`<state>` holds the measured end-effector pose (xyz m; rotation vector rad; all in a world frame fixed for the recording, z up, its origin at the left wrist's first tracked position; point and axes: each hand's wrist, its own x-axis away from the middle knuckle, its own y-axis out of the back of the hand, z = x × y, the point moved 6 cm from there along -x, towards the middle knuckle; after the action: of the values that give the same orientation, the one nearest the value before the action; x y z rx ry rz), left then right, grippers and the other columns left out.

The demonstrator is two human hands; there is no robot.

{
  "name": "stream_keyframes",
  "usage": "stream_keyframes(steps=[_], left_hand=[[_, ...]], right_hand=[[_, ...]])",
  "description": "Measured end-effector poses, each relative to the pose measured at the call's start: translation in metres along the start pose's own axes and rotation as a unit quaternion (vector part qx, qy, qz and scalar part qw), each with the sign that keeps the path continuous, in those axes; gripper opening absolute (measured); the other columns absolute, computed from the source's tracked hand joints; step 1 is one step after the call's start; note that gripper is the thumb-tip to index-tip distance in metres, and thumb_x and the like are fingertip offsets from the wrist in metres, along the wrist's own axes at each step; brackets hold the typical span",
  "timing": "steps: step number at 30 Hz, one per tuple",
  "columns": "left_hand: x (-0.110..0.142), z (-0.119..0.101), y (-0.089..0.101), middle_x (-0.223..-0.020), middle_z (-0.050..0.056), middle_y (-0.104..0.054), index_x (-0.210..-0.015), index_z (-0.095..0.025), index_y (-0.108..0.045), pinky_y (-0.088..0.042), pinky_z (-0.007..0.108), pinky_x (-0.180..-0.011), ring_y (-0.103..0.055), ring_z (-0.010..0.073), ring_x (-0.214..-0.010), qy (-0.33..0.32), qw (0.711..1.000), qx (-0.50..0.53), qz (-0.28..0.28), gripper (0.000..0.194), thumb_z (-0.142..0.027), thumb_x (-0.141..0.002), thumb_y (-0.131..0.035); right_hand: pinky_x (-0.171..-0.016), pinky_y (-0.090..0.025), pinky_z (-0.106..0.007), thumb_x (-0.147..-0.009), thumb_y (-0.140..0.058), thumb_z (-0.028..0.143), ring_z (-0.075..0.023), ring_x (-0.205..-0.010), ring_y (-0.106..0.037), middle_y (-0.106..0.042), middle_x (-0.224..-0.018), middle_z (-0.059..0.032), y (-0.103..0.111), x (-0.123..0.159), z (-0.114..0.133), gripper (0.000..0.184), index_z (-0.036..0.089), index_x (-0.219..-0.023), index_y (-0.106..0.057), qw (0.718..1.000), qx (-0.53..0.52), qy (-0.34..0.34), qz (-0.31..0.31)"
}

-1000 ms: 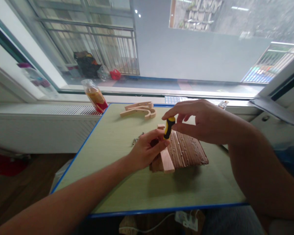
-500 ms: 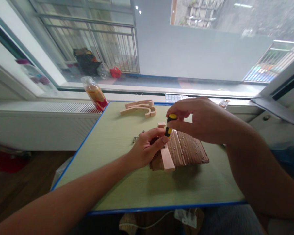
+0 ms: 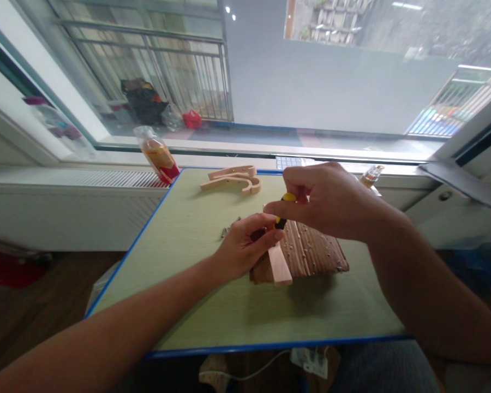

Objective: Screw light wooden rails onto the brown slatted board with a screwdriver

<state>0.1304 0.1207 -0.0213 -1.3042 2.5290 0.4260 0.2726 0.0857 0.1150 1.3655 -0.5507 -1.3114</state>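
My right hand (image 3: pixel 323 199) grips a short black-and-yellow screwdriver (image 3: pixel 280 223) by its handle, held upright with the tip down. Under it lies a pale wooden piece (image 3: pixel 281 266), laid across a brown ridged board (image 3: pixel 311 251) dotted with small holes. My left hand (image 3: pixel 249 243) is closed around the wooden piece, thumb and forefinger at the lower end of the screwdriver. These fingers hide the screwdriver's tip and whatever it meets. Several small screws (image 3: pixel 225 231) are on the table just left of my left hand.
Two curved wooden hooks (image 3: pixel 233 183) rest at the back of the green table (image 3: pixel 180 229), which has a blue edge. A drink bottle (image 3: pixel 159 155) stands behind its left corner, near the window. Another clear bottle (image 3: pixel 371 176) is at the back right.
My right hand has turned on the screwdriver handle, its thumb reaching further left across it. The left hand, wooden piece and board stay almost where they were.
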Motion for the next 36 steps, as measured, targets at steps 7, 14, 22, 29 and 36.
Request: stream_keyframes(steps=[7, 14, 22, 29, 36], left_hand=[[0.003, 0.004, 0.004, -0.092, 0.005, -0.077, -0.103, -0.017, -0.080, -0.052, 0.025, -0.072, -0.067, 0.0142, -0.082, 0.007, 1.000, 0.018, 0.007, 0.022, -0.037, -0.096, -0.076], [0.004, 0.007, 0.004, -0.093, 0.006, -0.077, -0.107, -0.016, -0.080, -0.050, 0.027, -0.069, -0.065, 0.0145, -0.078, 0.005, 1.000, -0.003, 0.021, 0.027, -0.041, -0.098, -0.074], [0.004, 0.011, 0.003, -0.094, 0.007, -0.075, -0.112, -0.016, -0.079, -0.051, 0.027, -0.072, -0.065, 0.0155, -0.081, 0.014, 0.999, 0.011, 0.034, 0.034, -0.046, -0.099, -0.071], [0.003, 0.006, -0.001, -0.085, 0.003, -0.069, -0.103, -0.015, -0.076, -0.048, 0.024, -0.065, -0.059, 0.0127, -0.073, 0.021, 0.999, 0.032, 0.023, 0.033, -0.047, -0.097, -0.072], [0.003, -0.003, -0.001, -0.081, 0.001, -0.069, -0.098, -0.016, -0.076, -0.046, 0.023, -0.060, -0.055, 0.0105, -0.066, -0.002, 1.000, 0.009, 0.006, 0.020, -0.036, -0.094, -0.077]], right_hand=[[-0.068, -0.050, -0.028, -0.096, -0.070, 0.047, -0.0128, -0.079, -0.069, -0.081, -0.100, -0.0006, 0.003, 0.006, -0.004, 0.029, 0.025, -0.111, -0.080, 0.990, -0.111, 0.056, 0.074], [-0.072, -0.055, -0.029, -0.094, -0.069, 0.026, -0.0147, -0.083, -0.072, -0.083, -0.103, -0.0009, 0.008, 0.009, -0.003, 0.027, 0.024, -0.117, -0.083, 0.983, -0.148, 0.068, 0.082], [-0.073, -0.055, -0.033, -0.092, -0.074, 0.035, -0.0176, -0.084, -0.072, -0.081, -0.097, -0.0015, 0.006, 0.008, -0.003, 0.015, 0.025, -0.101, -0.080, 0.987, -0.128, 0.052, 0.080], [-0.072, -0.047, -0.033, -0.090, -0.070, 0.032, -0.0152, -0.075, -0.062, -0.071, -0.079, 0.0011, 0.000, 0.006, 0.005, 0.012, 0.022, -0.083, -0.067, 0.993, -0.105, 0.047, 0.042], [-0.061, -0.037, -0.032, -0.091, -0.071, 0.041, -0.0130, -0.067, -0.055, -0.068, -0.075, 0.0024, -0.002, 0.003, 0.003, 0.023, 0.022, -0.079, -0.066, 0.998, -0.053, 0.030, 0.035]])
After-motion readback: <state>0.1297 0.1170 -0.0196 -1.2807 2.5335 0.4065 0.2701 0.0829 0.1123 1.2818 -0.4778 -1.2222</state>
